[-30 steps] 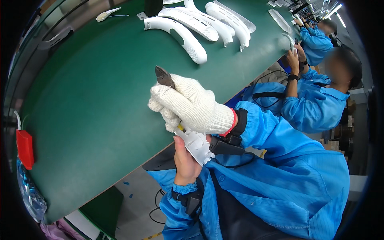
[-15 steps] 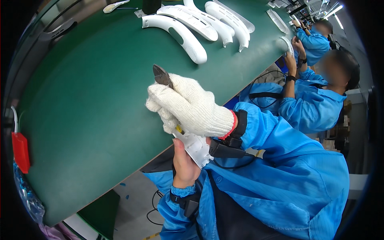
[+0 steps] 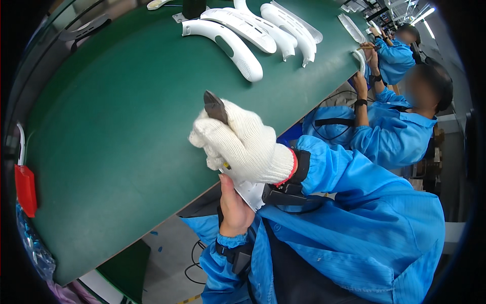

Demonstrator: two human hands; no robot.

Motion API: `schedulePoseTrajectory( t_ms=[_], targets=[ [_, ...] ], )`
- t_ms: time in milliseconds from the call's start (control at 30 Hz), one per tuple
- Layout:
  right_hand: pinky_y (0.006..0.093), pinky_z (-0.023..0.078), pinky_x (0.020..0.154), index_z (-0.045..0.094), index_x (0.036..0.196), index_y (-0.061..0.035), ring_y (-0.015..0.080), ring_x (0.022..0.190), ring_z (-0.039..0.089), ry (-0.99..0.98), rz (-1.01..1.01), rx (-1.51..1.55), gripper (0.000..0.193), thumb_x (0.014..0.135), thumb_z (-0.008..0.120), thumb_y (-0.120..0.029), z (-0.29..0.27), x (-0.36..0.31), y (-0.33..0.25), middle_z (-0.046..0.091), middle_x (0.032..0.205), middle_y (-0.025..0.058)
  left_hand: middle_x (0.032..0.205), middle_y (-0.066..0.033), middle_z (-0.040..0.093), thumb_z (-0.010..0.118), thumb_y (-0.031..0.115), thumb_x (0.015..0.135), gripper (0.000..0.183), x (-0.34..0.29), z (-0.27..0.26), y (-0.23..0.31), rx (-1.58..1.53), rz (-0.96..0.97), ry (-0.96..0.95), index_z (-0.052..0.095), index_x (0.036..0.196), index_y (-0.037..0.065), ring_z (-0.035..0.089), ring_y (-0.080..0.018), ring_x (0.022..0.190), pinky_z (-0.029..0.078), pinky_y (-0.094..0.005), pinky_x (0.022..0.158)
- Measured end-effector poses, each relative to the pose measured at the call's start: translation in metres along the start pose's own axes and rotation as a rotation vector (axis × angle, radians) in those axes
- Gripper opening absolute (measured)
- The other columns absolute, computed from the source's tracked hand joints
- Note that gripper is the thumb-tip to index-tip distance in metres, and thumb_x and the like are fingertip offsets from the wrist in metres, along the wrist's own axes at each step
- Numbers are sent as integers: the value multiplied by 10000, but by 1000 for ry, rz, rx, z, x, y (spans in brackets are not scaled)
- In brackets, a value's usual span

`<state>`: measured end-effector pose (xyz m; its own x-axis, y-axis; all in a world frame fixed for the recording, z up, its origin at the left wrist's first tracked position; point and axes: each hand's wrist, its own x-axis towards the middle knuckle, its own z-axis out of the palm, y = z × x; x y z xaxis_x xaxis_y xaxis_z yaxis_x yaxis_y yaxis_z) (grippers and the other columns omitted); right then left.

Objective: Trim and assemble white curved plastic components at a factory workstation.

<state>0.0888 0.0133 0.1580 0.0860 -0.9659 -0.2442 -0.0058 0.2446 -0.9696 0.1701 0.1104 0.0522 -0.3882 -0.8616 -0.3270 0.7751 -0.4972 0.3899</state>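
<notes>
My right hand [image 3: 240, 144], in a white knitted glove with a red cuff, is closed around a pair of pliers [image 3: 215, 107]. Their dark metal jaws stick out past the top of the fist, and a bit of yellow shows beneath it. In my bare left hand [image 3: 234, 210] is a white plastic part [image 3: 250, 194], gripped with the thumb along its edge. The gloved hand is right above this part and hides its upper portion. I cannot tell whether the glove touches it.
Several curved white plastic shells [image 3: 228, 48] lie across the far side of the green table [image 3: 116, 137]. A dark cylinder [image 3: 194, 8] stands behind them. At the left edge is a red object [image 3: 25, 190]. Co-workers in blue [image 3: 379, 129] sit along the right, handling white parts.
My right hand has come down slightly and to the right with the pliers, covering more of the white plastic part. My left hand has barely moved. The nearest co-worker's hands have shifted.
</notes>
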Motion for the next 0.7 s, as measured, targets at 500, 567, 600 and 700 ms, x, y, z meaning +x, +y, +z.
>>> schedulePoseTrajectory(
  t_ms=[500,567,600,700],
  targets=[
    [239,440,497,573,988,9,79,548,533,-14,46,71,327,977,551,-316,-21,13,5,570,690,34,1233,-78,542,325,597,993,664,5,7,-4,-11,26,-103,337,1425,93,559,-208,1053,439,-374,937],
    [238,448,508,573,991,11,79,560,541,1,16,-9,330,978,546,-317,-20,13,4,586,714,39,1271,-79,528,324,591,996,666,4,20,-4,-3,48,31,324,1437,93,550,-215,1103,437,-378,962],
    [237,453,515,575,988,12,79,569,547,14,-18,-52,331,978,544,-317,-19,14,5,596,730,42,1290,-79,520,324,588,997,667,5,24,-4,0,58,98,317,1443,93,545,-219,1127,436,-380,975],
    [239,468,536,577,980,12,79,598,566,28,15,-53,328,980,540,-314,-21,15,3,623,780,55,1363,-88,479,318,580,1000,674,5,14,-6,18,47,-15,291,1459,87,511,-240,1214,421,-397,1023]
  ],
)
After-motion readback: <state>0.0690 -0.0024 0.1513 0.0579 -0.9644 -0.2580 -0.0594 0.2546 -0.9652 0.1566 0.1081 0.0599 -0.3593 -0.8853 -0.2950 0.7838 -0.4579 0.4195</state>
